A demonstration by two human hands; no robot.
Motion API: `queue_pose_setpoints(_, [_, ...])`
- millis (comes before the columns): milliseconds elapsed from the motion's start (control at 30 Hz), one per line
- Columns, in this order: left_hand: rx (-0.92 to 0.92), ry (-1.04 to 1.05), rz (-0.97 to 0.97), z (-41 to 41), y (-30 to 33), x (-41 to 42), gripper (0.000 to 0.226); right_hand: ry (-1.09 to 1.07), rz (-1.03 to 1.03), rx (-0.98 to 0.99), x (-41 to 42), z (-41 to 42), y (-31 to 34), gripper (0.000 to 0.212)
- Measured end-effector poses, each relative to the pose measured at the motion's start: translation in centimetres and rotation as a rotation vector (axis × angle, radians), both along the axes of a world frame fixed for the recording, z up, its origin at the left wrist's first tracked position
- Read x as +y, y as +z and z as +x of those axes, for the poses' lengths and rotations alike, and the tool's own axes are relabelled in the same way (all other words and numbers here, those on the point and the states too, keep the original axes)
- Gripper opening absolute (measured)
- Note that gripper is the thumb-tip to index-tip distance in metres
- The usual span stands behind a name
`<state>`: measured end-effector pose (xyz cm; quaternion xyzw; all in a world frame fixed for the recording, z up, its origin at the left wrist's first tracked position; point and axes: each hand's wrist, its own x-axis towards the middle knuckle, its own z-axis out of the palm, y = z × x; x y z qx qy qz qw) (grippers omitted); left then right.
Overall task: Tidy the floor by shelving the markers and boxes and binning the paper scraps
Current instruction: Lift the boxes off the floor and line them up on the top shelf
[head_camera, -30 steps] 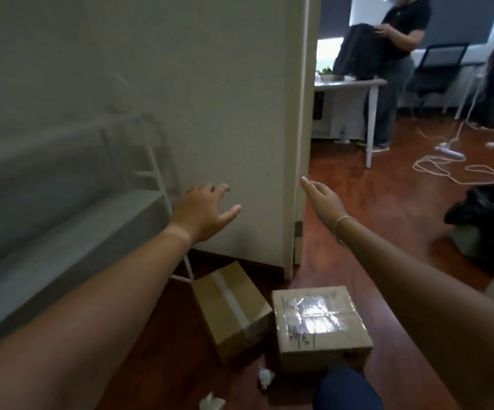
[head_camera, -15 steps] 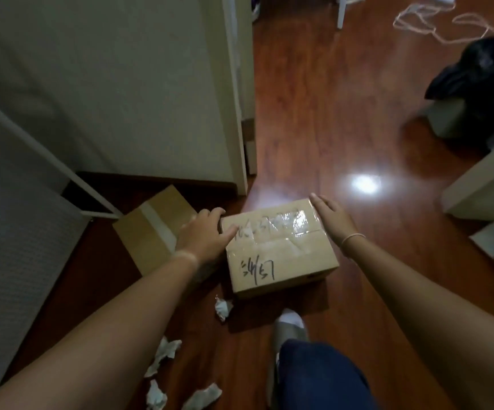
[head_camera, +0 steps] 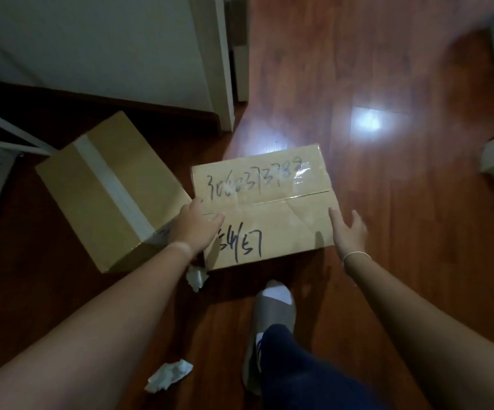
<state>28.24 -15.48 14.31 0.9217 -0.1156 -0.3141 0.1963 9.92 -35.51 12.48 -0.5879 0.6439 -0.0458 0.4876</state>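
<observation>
Head view — both hands point(head_camera: 194, 226) point(head_camera: 349, 232) flank marked box point(head_camera: 265, 202), arms outstretched.

Both bare forearms reach forward and down. The left hand point(head_camera: 194, 229) lies palm down, thumb pointing right, its fingers point(head_camera: 194, 206) curled over an edge. The right hand point(head_camera: 349, 234) is open and upright, its fingers spread, with a thin band round the wrist.

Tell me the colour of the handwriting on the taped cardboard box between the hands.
Black marker on the brown taped cardboard box, seen in the head view.
</observation>
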Motion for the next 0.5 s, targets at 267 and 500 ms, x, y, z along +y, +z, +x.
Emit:
queue_pose_setpoints(267, [0.211, 0.310, -0.046, -2.7, -4.5, -0.3, 0.081, -0.339, 0.350, -0.032, 2.4, -0.8, -4.3, 0.073])
queue_pose_setpoints(500, [0.224, 0.378, -0.069, -3.4, -4.3, -1.7, 0.082, -0.272, 0.558, -0.098, 3.9, 1.3, -4.0, 0.070])
